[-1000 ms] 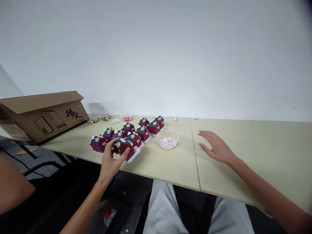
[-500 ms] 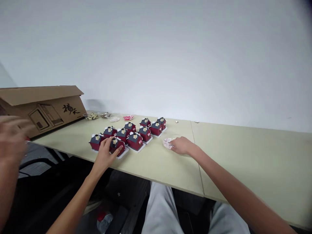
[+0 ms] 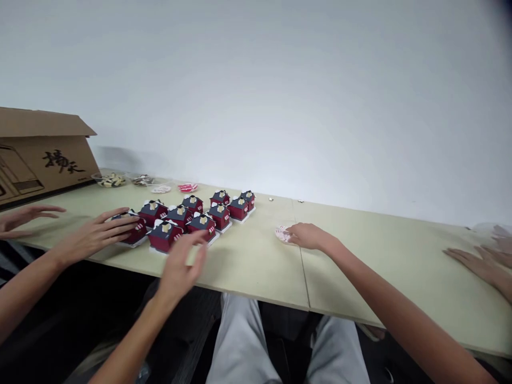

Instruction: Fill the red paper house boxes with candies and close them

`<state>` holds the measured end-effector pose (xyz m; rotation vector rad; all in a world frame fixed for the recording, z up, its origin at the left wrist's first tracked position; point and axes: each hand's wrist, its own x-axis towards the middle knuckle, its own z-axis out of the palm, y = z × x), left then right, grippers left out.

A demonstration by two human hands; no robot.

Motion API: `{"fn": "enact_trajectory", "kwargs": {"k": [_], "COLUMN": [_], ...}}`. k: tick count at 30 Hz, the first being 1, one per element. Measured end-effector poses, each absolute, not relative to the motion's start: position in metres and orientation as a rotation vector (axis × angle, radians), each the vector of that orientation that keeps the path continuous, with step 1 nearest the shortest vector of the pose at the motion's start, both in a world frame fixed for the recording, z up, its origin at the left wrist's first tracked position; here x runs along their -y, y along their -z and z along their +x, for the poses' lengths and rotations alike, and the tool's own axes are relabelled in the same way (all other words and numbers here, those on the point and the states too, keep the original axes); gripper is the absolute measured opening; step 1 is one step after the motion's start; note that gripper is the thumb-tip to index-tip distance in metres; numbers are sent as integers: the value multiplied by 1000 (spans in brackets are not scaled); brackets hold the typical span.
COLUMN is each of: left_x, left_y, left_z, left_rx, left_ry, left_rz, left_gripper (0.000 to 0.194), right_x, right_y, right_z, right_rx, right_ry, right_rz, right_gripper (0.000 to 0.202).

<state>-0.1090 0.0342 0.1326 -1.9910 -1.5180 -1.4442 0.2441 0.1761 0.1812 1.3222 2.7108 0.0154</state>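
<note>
My left hand (image 3: 181, 269) hovers at the table's front edge with thumb and fingers apart. Its fingertips overlap the near side of a small red house (image 3: 202, 226) with a dark, snow-trimmed roof; contact is hard to tell. Several matching houses, such as one model house (image 3: 164, 237), stand on white bases in slanting rows beside it. Over on the right, my right hand (image 3: 308, 236) has its fingers closed on the right side of a shallow clear dish (image 3: 279, 234) holding small pink-and-white pieces. Those fingertips are partly hidden.
At the left, a co-worker's hand (image 3: 98, 234) rests on the end house, the other hand (image 3: 30, 217) nearby. Another person's hands (image 3: 482, 262) lie at the far right. A cardboard box (image 3: 52, 154) and several dishes of parts, including a red-piece dish (image 3: 188, 188), stand toward the wall.
My left hand has come off the front house, which now stands nearer the co-worker. The dish in my right hand has slid right toward the table seam. The view has turned right.
</note>
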Motion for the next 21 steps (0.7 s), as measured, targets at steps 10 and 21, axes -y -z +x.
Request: {"fn": "enact_trajectory", "kwargs": {"k": [10,21], "left_x": [-193,-222], "left_y": [-204,-187], "left_z": [66,115], "left_rx": [1575,1492], "left_ry": [257,-341], "left_rz": [-2898,-2945], "left_gripper": [38,39], "right_x": [-161,-173], "right_y": [-151,-137], "right_z": [267,293], "right_rx": [-2869,-3044], "right_ry": [-403,-245], "right_rz": [1186,1254], "right_gripper": [34,23]}}
